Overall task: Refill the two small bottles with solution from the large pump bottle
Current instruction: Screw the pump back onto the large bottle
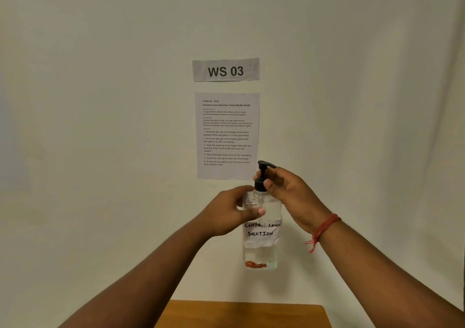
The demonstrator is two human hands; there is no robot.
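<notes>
The large clear pump bottle (261, 242) is held upright in the air, well above the table. It carries a handwritten label reading "contact lens solution" and has a red mark near its base. My left hand (232, 213) wraps around the bottle's upper body from the left. My right hand (289, 194) grips the black collar of the pump cap (263, 176) from the right, with the pump nozzle pointing right above my fingers. A red thread band sits on my right wrist. No small bottles are in view.
The far edge of a wooden table (244, 314) shows at the bottom centre. Behind it is a pale wall with a "WS 03" sign (225, 70) and a printed task sheet (227, 135) just behind the bottle's pump.
</notes>
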